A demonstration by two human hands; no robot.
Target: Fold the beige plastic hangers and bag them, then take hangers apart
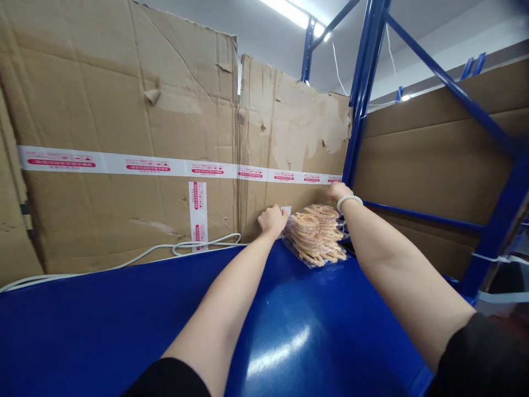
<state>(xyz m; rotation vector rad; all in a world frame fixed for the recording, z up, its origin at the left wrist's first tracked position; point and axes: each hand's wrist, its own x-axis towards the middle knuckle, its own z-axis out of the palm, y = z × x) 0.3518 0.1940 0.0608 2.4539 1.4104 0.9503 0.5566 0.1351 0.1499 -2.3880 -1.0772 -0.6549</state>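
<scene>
A stack of clear plastic bags [316, 234] holds tan, looped pieces whose exact kind I cannot make out. It sits at the far end of the blue shelf surface [285, 325], against the cardboard. At the stack's left side, my left hand [273, 219] is closed, its fingertips turned away from me. A small white piece [286, 210] shows beside its thumb; whether it is gripped is unclear. My right hand [339, 191], with a pale beaded bracelet on the wrist, is behind the stack's upper right edge. Its fingers look curled, and their tips are hidden.
Tall cardboard sheets [124, 110] with white-and-red tape stand along the back. A white cable [152, 251] runs along their foot. A blue metal upright [363, 88] rises at the right corner, with a lower crossbar [425, 216] and more cardboard [446, 160] behind it.
</scene>
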